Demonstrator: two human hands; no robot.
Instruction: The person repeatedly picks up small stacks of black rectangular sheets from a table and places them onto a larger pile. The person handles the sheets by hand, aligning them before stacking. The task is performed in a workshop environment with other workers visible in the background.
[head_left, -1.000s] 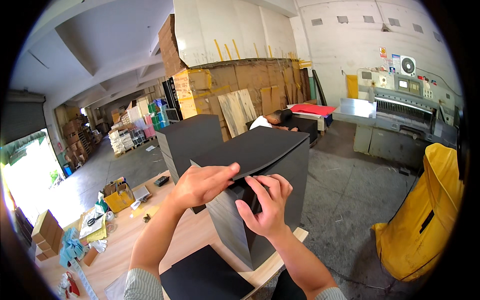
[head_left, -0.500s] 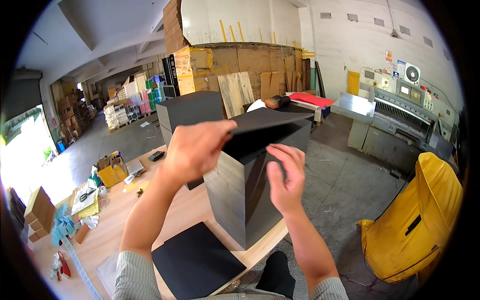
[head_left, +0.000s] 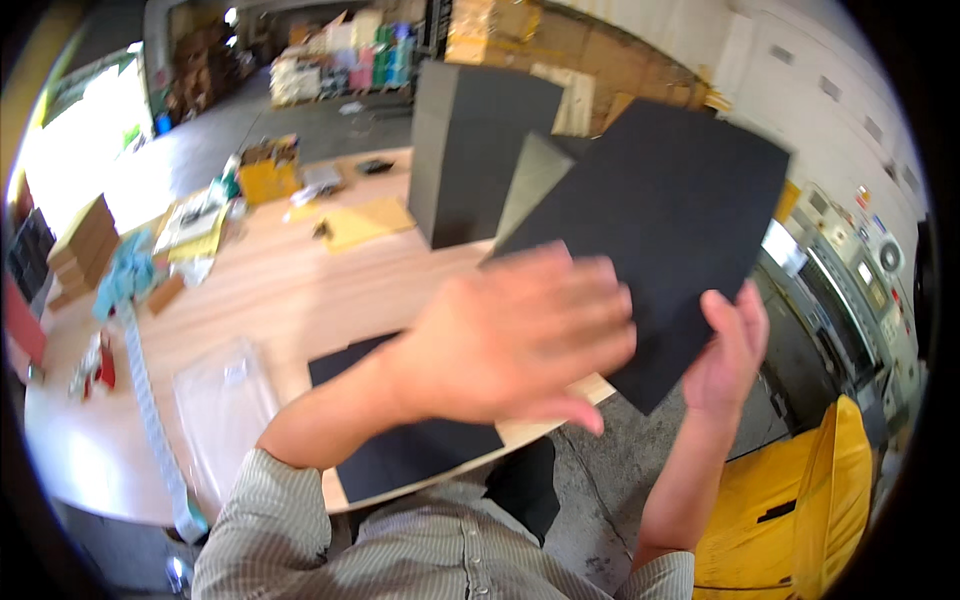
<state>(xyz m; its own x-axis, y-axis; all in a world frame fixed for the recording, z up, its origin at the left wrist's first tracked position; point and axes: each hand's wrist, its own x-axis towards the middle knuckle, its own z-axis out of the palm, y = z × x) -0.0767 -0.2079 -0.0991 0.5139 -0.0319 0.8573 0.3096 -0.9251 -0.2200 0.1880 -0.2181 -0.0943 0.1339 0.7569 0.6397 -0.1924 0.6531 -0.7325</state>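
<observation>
wooden desk (head_left: 300, 290) carries a tall dark sheet stack (head_left: 480, 150) at 12 o'clock. right hand (head_left: 725, 355) pinches the black sheet (head_left: 670, 220) at its lower edge; left hand (head_left: 515, 345), blurred, spreads flat over it. sheet appears light, thin, stiff; grip edges.

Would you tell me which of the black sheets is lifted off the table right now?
The large black sheet held up between both hands; the other black sheet lies flat on the wooden table near the person's chest.
</observation>
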